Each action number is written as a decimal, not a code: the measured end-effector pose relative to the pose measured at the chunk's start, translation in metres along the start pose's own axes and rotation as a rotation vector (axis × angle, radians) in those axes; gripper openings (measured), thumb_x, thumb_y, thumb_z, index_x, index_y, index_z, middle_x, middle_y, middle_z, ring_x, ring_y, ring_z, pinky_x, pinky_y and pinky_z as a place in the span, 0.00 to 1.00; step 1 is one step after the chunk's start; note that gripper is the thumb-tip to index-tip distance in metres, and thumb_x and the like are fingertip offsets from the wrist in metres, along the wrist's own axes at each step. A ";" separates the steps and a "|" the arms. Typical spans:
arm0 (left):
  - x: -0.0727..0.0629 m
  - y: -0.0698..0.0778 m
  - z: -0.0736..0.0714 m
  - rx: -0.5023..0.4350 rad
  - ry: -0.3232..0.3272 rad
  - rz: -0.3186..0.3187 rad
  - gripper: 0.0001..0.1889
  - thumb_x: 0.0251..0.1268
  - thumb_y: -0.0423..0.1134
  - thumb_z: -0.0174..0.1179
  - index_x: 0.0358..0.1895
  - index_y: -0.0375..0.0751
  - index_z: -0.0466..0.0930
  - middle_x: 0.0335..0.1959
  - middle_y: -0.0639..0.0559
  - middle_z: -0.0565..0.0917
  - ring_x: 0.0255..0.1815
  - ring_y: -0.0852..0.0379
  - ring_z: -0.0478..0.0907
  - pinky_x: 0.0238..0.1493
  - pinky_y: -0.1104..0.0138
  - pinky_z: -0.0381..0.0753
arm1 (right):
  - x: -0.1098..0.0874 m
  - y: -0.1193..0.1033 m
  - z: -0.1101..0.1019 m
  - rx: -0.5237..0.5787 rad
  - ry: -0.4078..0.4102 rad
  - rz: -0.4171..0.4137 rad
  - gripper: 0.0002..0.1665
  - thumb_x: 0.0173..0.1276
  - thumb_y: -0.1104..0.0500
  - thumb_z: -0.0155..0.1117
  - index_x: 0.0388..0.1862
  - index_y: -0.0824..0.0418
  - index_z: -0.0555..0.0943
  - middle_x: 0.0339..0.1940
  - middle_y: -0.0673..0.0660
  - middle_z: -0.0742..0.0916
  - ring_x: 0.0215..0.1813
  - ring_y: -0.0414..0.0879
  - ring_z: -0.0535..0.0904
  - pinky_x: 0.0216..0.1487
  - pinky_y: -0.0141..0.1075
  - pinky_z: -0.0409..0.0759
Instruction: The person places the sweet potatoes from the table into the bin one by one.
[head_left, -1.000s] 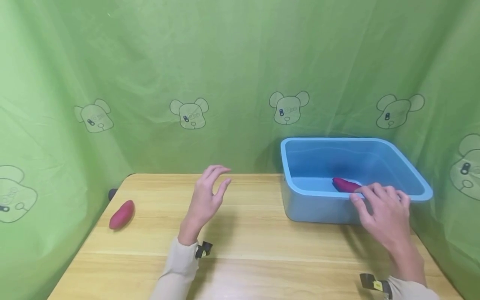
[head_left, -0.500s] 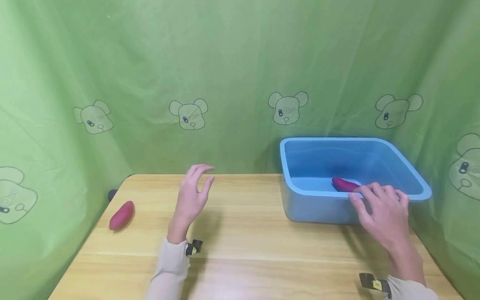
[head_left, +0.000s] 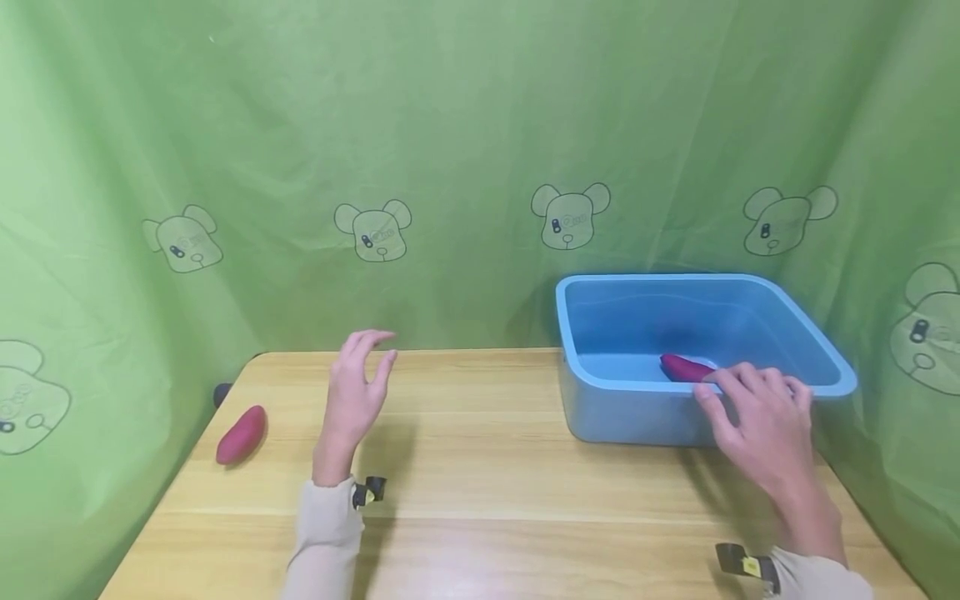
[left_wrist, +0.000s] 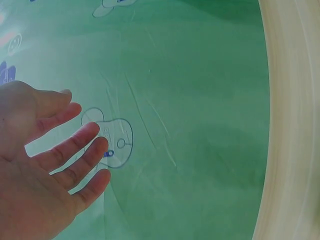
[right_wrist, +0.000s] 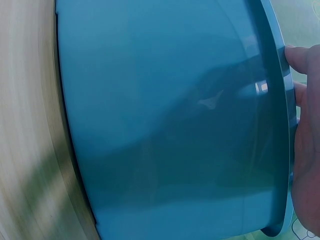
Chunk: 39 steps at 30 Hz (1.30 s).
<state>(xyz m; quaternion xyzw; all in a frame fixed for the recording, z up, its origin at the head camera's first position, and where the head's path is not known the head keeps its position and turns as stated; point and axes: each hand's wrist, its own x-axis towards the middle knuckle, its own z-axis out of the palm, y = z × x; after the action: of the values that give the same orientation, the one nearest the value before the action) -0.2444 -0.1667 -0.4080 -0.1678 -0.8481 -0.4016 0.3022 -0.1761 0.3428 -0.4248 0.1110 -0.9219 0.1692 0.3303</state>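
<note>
In the head view, a blue plastic basin (head_left: 637, 417) stands at the table's right. My right hand (head_left: 765, 425) is at its near rim, fingers bent over the edge and thumb by the outer side; the right wrist view has the thumb (right_wrist: 297, 57) right at the rim. Inside the basin lies a purple-red sweet potato (head_left: 682, 367), partly hidden by the rim and fingers. Another sweet potato (head_left: 242, 435) rests on the table at far left. Between them, my left hand (head_left: 354, 396) hangs above the table, holding nothing, its fingers relaxed and spread from the thumb.
A light wooden table (head_left: 480, 483) carries everything. Green curtain (head_left: 465, 125) with printed bear heads surrounds its back and sides. A small dark object (head_left: 222, 393) shows at the table's left edge.
My left hand has moved left across the table, nearer to the sweet potato lying there. The right hand stays at the basin's rim, and both sweet potatoes stay put.
</note>
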 end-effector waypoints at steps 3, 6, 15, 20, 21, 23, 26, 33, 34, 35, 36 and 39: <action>0.000 -0.003 -0.002 0.012 0.003 -0.015 0.15 0.72 0.32 0.63 0.58 0.35 0.81 0.59 0.40 0.81 0.63 0.43 0.76 0.69 0.51 0.72 | 0.000 0.000 0.000 -0.002 -0.002 -0.001 0.20 0.77 0.48 0.56 0.49 0.62 0.83 0.45 0.65 0.83 0.51 0.67 0.71 0.56 0.70 0.56; 0.000 -0.006 -0.005 0.023 0.011 -0.021 0.15 0.72 0.32 0.63 0.59 0.34 0.81 0.59 0.39 0.80 0.62 0.42 0.76 0.69 0.49 0.72 | 0.000 -0.001 0.000 -0.003 0.002 -0.003 0.20 0.77 0.48 0.57 0.49 0.62 0.83 0.45 0.65 0.83 0.51 0.67 0.71 0.56 0.69 0.56; -0.003 -0.016 -0.013 0.039 0.044 -0.043 0.15 0.71 0.31 0.64 0.58 0.33 0.81 0.58 0.37 0.80 0.61 0.40 0.76 0.67 0.46 0.72 | 0.001 -0.002 0.000 0.002 0.006 -0.007 0.20 0.76 0.48 0.57 0.48 0.63 0.83 0.45 0.65 0.83 0.51 0.66 0.71 0.57 0.69 0.56; -0.003 -0.020 -0.016 0.046 0.048 -0.056 0.15 0.71 0.32 0.64 0.58 0.33 0.81 0.57 0.37 0.80 0.61 0.39 0.76 0.68 0.46 0.72 | 0.001 0.000 0.000 -0.003 0.004 -0.005 0.20 0.77 0.48 0.57 0.49 0.63 0.83 0.45 0.65 0.83 0.51 0.67 0.71 0.56 0.69 0.56; -0.004 -0.021 -0.016 0.050 0.047 -0.059 0.15 0.71 0.32 0.64 0.58 0.33 0.81 0.58 0.37 0.80 0.62 0.39 0.76 0.68 0.46 0.72 | 0.001 0.000 0.000 -0.002 0.004 -0.004 0.20 0.77 0.48 0.57 0.49 0.63 0.83 0.45 0.65 0.83 0.51 0.67 0.71 0.56 0.69 0.56; -0.004 -0.023 -0.017 0.057 0.047 -0.068 0.15 0.71 0.32 0.64 0.58 0.33 0.81 0.58 0.37 0.80 0.62 0.39 0.76 0.68 0.46 0.72 | 0.000 0.000 0.001 -0.001 0.004 -0.003 0.20 0.77 0.48 0.57 0.49 0.63 0.83 0.45 0.65 0.83 0.51 0.67 0.71 0.56 0.69 0.56; -0.005 -0.028 -0.018 0.061 0.046 -0.082 0.15 0.72 0.32 0.64 0.59 0.32 0.81 0.58 0.37 0.80 0.62 0.38 0.75 0.68 0.45 0.71 | 0.000 0.001 0.001 0.000 0.005 -0.002 0.20 0.77 0.48 0.57 0.49 0.63 0.83 0.45 0.65 0.83 0.51 0.67 0.71 0.56 0.70 0.56; -0.007 -0.034 -0.022 0.069 0.047 -0.116 0.16 0.71 0.32 0.64 0.59 0.33 0.80 0.59 0.36 0.78 0.63 0.37 0.74 0.69 0.44 0.70 | -0.001 0.002 0.001 0.000 0.003 -0.001 0.20 0.77 0.47 0.57 0.49 0.63 0.83 0.45 0.65 0.83 0.51 0.66 0.70 0.56 0.70 0.56; -0.007 -0.035 -0.022 0.071 0.047 -0.122 0.16 0.71 0.32 0.64 0.59 0.33 0.80 0.59 0.36 0.78 0.63 0.37 0.74 0.69 0.44 0.70 | -0.001 0.002 0.001 0.000 0.003 -0.001 0.20 0.77 0.47 0.57 0.49 0.63 0.83 0.45 0.65 0.83 0.51 0.66 0.70 0.57 0.70 0.56; -0.007 -0.036 -0.023 0.075 0.047 -0.129 0.16 0.72 0.32 0.64 0.59 0.34 0.80 0.59 0.36 0.78 0.63 0.38 0.74 0.69 0.44 0.70 | -0.001 0.002 0.001 0.000 0.004 -0.001 0.20 0.77 0.47 0.57 0.49 0.63 0.83 0.45 0.65 0.83 0.51 0.66 0.71 0.57 0.70 0.56; -0.007 -0.037 -0.024 0.078 0.047 -0.136 0.16 0.72 0.33 0.64 0.59 0.34 0.80 0.59 0.36 0.78 0.63 0.38 0.74 0.69 0.44 0.69 | -0.001 0.002 0.001 0.000 0.004 -0.001 0.20 0.77 0.47 0.57 0.49 0.63 0.83 0.45 0.65 0.83 0.51 0.66 0.71 0.57 0.70 0.56; -0.008 -0.040 -0.027 0.087 0.042 -0.162 0.16 0.73 0.33 0.63 0.60 0.33 0.80 0.60 0.36 0.78 0.64 0.37 0.73 0.70 0.43 0.68 | 0.000 0.001 0.001 0.001 0.005 -0.001 0.20 0.77 0.47 0.57 0.49 0.62 0.83 0.45 0.65 0.83 0.51 0.66 0.71 0.57 0.70 0.56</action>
<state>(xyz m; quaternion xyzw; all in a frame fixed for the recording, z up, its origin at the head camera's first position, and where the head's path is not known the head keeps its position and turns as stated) -0.2490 -0.2126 -0.4230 -0.0768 -0.8690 -0.3911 0.2932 -0.1768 0.3438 -0.4260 0.1114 -0.9210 0.1696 0.3325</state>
